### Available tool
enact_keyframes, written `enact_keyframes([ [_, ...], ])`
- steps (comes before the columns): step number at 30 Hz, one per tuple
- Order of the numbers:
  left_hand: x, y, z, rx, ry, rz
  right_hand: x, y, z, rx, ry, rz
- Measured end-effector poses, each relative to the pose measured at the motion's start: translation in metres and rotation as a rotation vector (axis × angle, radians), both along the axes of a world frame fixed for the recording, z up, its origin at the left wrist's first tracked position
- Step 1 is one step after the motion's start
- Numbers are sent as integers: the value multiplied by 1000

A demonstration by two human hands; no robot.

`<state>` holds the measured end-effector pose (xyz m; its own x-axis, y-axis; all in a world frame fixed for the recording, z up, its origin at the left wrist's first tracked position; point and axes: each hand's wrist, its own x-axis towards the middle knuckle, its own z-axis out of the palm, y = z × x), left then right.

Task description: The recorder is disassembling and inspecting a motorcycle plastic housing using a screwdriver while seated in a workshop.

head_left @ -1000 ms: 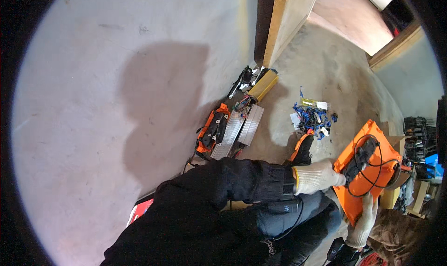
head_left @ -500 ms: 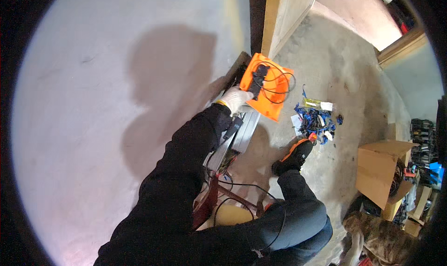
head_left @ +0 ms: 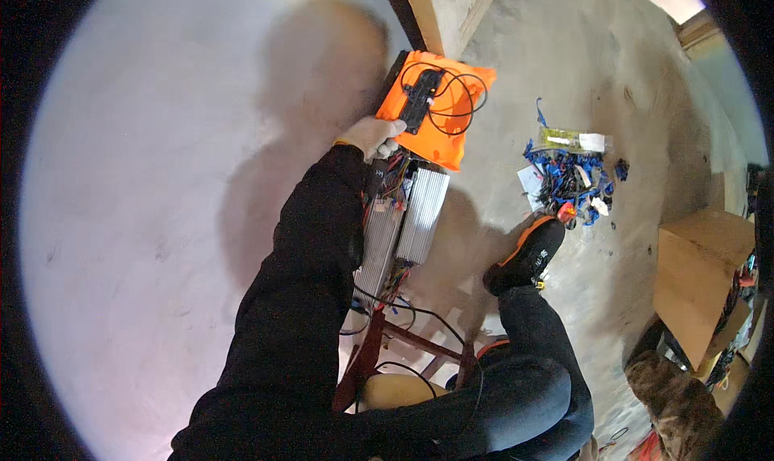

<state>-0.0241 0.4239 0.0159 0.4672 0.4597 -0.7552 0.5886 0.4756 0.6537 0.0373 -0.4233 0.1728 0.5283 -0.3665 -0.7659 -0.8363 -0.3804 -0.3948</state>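
Note:
My left hand (head_left: 377,136), in a white glove, grips the lower left edge of an orange plastic panel (head_left: 451,142), which carries a black block (head_left: 419,100) and looped black cable. The panel sits over the upper end of two silver ribbed metal units (head_left: 423,213), beside the wall. Coloured wires (head_left: 399,175) show between them. A reddish wooden frame (head_left: 421,340) stands below, with black cables draped across it. My right hand is not visible.
A pile of blue and black scraps (head_left: 576,179) lies on the concrete floor (head_left: 621,74). My shoe (head_left: 524,255) is beside it. A cardboard box (head_left: 697,271) and brown cloth (head_left: 673,396) are at right. A wooden doorframe (head_left: 431,5) rises beyond the panel, by the pale wall (head_left: 145,179).
The orange panel moved from the right up and left onto the metal units, carried by my left hand. My right hand, earlier on the panel, left it and went out of view.

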Motion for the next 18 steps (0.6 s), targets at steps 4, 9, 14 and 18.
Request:
enact_keyframes([
  [4,8,0,3,177,113,-2,7,-44,-1,8,74,141],
  [9,-4,-7,-10,107,95,252,-8,-62,-18,-91,-185,717],
  [14,-5,-8,-13,11,-30,176,-7,-36,-17,-33,-86,541],
  [18,-33,18,-32,-2,-67,208,-6,-16,-13,84,84,158],
])
